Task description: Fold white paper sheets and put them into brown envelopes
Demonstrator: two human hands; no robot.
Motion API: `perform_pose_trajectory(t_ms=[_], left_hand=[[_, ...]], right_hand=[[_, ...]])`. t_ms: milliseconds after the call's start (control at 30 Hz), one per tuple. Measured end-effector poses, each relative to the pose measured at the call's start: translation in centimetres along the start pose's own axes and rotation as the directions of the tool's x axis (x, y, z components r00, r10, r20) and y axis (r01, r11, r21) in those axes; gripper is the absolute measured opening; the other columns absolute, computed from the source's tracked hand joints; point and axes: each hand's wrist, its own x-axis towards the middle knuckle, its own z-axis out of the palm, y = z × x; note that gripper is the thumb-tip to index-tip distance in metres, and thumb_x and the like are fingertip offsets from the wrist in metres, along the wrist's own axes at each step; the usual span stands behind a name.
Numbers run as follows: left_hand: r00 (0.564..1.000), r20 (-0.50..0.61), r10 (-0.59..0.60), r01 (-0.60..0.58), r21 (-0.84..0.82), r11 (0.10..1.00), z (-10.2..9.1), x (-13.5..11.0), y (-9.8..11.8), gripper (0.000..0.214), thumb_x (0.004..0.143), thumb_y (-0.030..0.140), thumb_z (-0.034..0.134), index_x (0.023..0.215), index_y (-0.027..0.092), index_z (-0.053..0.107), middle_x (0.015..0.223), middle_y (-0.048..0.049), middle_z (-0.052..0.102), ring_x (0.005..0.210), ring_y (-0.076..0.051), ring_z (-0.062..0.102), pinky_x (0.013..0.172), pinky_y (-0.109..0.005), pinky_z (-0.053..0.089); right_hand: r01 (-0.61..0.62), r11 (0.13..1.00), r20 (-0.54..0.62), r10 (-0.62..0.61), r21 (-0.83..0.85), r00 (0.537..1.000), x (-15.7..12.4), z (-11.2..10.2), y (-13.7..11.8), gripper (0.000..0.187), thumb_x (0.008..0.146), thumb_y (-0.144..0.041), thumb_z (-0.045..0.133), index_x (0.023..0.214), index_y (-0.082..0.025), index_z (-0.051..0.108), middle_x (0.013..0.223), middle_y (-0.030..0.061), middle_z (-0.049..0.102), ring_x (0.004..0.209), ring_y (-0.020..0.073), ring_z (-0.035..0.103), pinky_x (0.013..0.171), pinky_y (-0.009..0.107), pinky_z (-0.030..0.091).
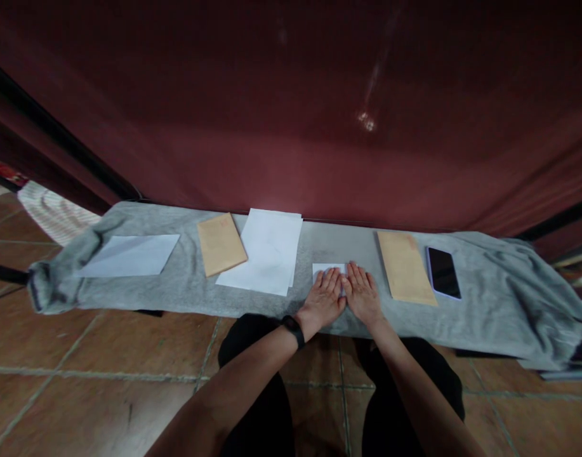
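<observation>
My left hand [325, 296] and my right hand [362, 293] lie flat side by side, fingers stretched out, pressing on a small white folded paper [327, 268]. The paper rests on a grey cloth [186, 289] spread over a low surface. Most of the paper is hidden under my hands. A black band sits on my left wrist.
On the cloth lie a white sheet [131, 255] at left, a brown envelope [221, 244], a stack of white sheets [268, 250], another brown envelope [405, 266] and a dark phone [443, 272] at right. A dark red wall rises behind. Tiled floor lies below.
</observation>
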Motion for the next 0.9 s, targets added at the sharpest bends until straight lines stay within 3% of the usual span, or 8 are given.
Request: perform_pose_trajectory(t_ms=[300, 900], left_hand=[[1.0, 0.008, -0.019, 0.019, 0.005, 1.0, 0.0, -1.1, -0.8, 0.075, 0.102, 0.059, 0.029, 0.156, 0.007, 0.032, 0.164, -0.0177, 0.03, 0.154, -0.029, 0.023, 0.125, -0.049, 0.017], [0.998, 0.054, 0.032, -0.037, 0.093, 0.995, -1.5, -1.4, -0.7, 0.073, 0.102, 0.053, 0.037, 0.151, -0.001, 0.038, 0.16, -0.0233, 0.033, 0.152, -0.03, 0.028, 0.127, -0.044, 0.015]], right_hand=[[-0.052, 0.997, -0.068, 0.048, -0.049, 0.997, -0.4, 0.5, 1.2, 0.059, 0.108, -0.039, 0.023, 0.156, -0.009, 0.034, 0.159, 0.0153, 0.041, 0.145, 0.0307, 0.039, 0.117, 0.049, 0.027], [-0.101, 0.994, -0.061, 0.098, -0.037, 0.993, -0.6, 0.2, 1.9, 0.059, 0.105, -0.036, 0.023, 0.156, -0.01, 0.036, 0.157, 0.0141, 0.044, 0.142, 0.0326, 0.043, 0.116, 0.052, 0.031]])
